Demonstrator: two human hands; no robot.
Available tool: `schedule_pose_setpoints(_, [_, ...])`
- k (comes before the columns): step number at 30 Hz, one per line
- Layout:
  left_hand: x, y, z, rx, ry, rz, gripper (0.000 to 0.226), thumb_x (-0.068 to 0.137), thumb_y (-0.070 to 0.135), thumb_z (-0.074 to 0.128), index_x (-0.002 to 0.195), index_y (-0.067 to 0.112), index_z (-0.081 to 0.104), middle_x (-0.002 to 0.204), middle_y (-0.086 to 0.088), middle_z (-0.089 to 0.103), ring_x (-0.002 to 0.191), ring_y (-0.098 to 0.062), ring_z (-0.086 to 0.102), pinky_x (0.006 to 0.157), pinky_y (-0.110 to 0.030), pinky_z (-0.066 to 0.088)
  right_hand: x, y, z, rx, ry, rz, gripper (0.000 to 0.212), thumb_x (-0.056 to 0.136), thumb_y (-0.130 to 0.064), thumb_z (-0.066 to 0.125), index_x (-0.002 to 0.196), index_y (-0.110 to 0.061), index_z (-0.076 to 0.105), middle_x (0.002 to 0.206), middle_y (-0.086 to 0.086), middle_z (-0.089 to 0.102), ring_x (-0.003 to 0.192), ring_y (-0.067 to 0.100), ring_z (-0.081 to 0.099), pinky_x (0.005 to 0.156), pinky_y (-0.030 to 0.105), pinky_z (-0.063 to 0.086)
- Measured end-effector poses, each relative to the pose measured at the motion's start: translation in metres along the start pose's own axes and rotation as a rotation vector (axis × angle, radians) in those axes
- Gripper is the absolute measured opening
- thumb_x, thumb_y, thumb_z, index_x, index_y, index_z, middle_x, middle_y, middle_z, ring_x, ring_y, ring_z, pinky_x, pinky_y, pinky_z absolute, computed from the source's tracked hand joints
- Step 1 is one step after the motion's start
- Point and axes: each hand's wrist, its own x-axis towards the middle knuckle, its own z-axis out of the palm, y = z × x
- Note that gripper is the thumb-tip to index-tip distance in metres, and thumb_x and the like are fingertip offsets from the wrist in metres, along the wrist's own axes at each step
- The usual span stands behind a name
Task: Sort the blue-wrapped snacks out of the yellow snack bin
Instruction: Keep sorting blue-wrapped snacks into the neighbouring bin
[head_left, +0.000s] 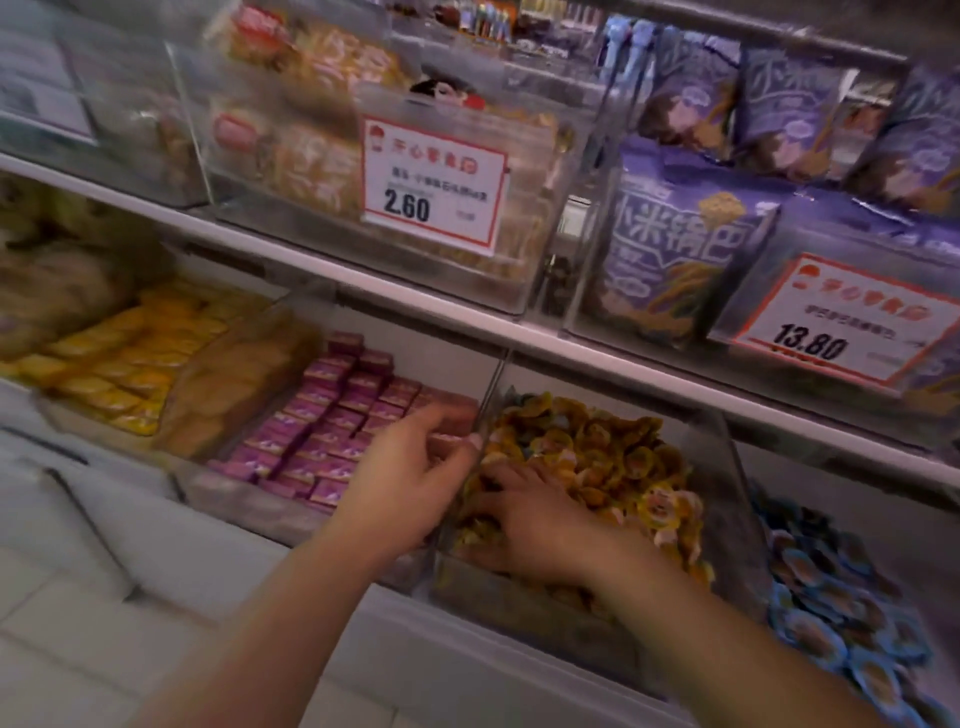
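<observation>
A clear bin (727, 467) on the lower shelf is heaped with round yellow-wrapped snacks (613, 441). My right hand (530, 519) lies palm down in the near left part of that heap, fingers spread and dug among the wrappers; whether it grips one is hidden. A bluish wrapper edge (511, 399) peeks out at the heap's far left corner. My left hand (415, 467) rests on the clear divider at the bin's left wall, fingers curled over its top edge. To the right, another bin holds blue-wrapped snacks (836, 587).
Left of the yellow bin sit purple boxed snacks (332, 421), then yellow packets (124, 353). The upper shelf (363, 280) carries clear bins, price tags reading 2.60 (434, 182) and 13.80 (826, 322), and purple bags (675, 249). The picture is motion-blurred.
</observation>
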Motion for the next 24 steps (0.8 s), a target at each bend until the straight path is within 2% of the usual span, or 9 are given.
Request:
schedule_pose_setpoints(3, [0.003, -0.002, -0.001, 0.016, -0.001, -0.012, 0.021, 0.088, 0.036, 0.069, 0.108, 0.032, 0.067, 0.084, 0.020, 0.070, 0.079, 0.010, 0.065, 0.064, -0.008, 0.048, 0.004, 0.016, -0.003, -0.083, -0.002, -0.025, 0.055, 0.078, -0.072, 0.054, 0.126, -0.044, 0.058, 0.148, -0.010, 0.034, 0.137, 0.023, 0.031, 0.114, 0.051, 0.021])
schedule_pose_setpoints(6, [0.003, 0.000, -0.002, 0.023, -0.032, -0.029, 0.024, 0.089, 0.037, 0.067, 0.112, 0.029, 0.067, 0.087, 0.017, 0.071, 0.079, 0.007, 0.065, 0.068, -0.015, 0.053, 0.007, 0.035, -0.018, -0.082, 0.031, 0.015, 0.056, 0.077, -0.076, 0.051, 0.121, -0.045, 0.061, 0.140, -0.016, 0.042, 0.126, 0.021, 0.042, 0.105, 0.046, 0.034])
schedule_pose_setpoints(8, [0.002, 0.000, -0.003, 0.012, -0.045, -0.026, 0.025, 0.090, 0.037, 0.066, 0.113, 0.029, 0.067, 0.087, 0.017, 0.070, 0.078, 0.007, 0.065, 0.065, -0.013, 0.051, 0.007, 0.051, -0.029, -0.020, 0.056, 0.041, 0.051, 0.077, -0.071, 0.057, 0.120, -0.045, 0.064, 0.137, -0.013, 0.047, 0.127, 0.019, 0.044, 0.105, 0.042, 0.038])
schedule_pose_setpoints(12, [0.003, 0.001, -0.002, 0.018, -0.033, -0.018, 0.022, 0.089, 0.037, 0.066, 0.110, 0.030, 0.067, 0.082, 0.021, 0.067, 0.076, 0.007, 0.064, 0.059, -0.008, 0.046, 0.004, 0.080, -0.046, -0.118, 0.044, 0.114, 0.043, 0.080, -0.060, 0.064, 0.121, -0.045, 0.063, 0.149, -0.003, 0.040, 0.137, 0.026, 0.035, 0.114, 0.045, 0.029])
schedule_pose_setpoints(16, [0.003, 0.001, -0.002, 0.008, -0.037, -0.019, 0.022, 0.089, 0.038, 0.066, 0.110, 0.031, 0.066, 0.079, 0.022, 0.067, 0.074, 0.009, 0.063, 0.057, -0.006, 0.044, -0.006, 0.070, -0.046, -0.225, 0.017, 0.198, 0.042, 0.091, -0.056, 0.053, 0.132, -0.045, 0.056, 0.160, -0.001, 0.023, 0.149, 0.028, 0.011, 0.121, 0.056, 0.007])
schedule_pose_setpoints(18, [0.004, 0.002, -0.002, 0.015, -0.035, -0.016, 0.022, 0.089, 0.038, 0.065, 0.110, 0.032, 0.066, 0.081, 0.022, 0.067, 0.077, 0.009, 0.063, 0.060, -0.007, 0.046, -0.011, 0.045, -0.041, -0.148, 0.212, 0.078, 0.041, 0.092, -0.049, 0.049, 0.131, -0.040, 0.059, 0.151, 0.002, 0.040, 0.144, 0.029, 0.028, 0.119, 0.053, 0.020])
schedule_pose_setpoints(20, [0.004, 0.003, -0.002, 0.019, -0.021, -0.015, 0.020, 0.088, 0.037, 0.066, 0.108, 0.032, 0.066, 0.080, 0.023, 0.066, 0.076, 0.009, 0.063, 0.060, -0.006, 0.045, -0.015, 0.015, -0.036, 0.100, 0.304, -0.053, 0.036, 0.087, -0.039, 0.048, 0.116, -0.032, 0.069, 0.123, -0.002, 0.062, 0.119, 0.019, 0.054, 0.102, 0.042, 0.045])
schedule_pose_setpoints(22, [0.004, 0.004, 0.000, 0.019, -0.010, -0.017, 0.018, 0.088, 0.034, 0.067, 0.105, 0.031, 0.066, 0.077, 0.023, 0.065, 0.074, 0.009, 0.063, 0.058, -0.005, 0.043, -0.015, -0.007, -0.029, 0.340, 0.047, -0.140, 0.026, 0.091, -0.033, 0.050, 0.103, -0.025, 0.072, 0.100, -0.009, 0.068, 0.093, 0.007, 0.062, 0.085, 0.034, 0.052])
schedule_pose_setpoints(24, [0.004, 0.005, 0.001, 0.025, -0.003, -0.023, 0.016, 0.088, 0.033, 0.067, 0.104, 0.033, 0.065, 0.076, 0.023, 0.064, 0.073, 0.009, 0.062, 0.057, -0.006, 0.043, -0.012, -0.012, -0.020, 0.382, -0.182, -0.190, 0.024, 0.099, -0.032, 0.052, 0.102, -0.019, 0.071, 0.094, -0.008, 0.068, 0.087, 0.006, 0.062, 0.084, 0.034, 0.051])
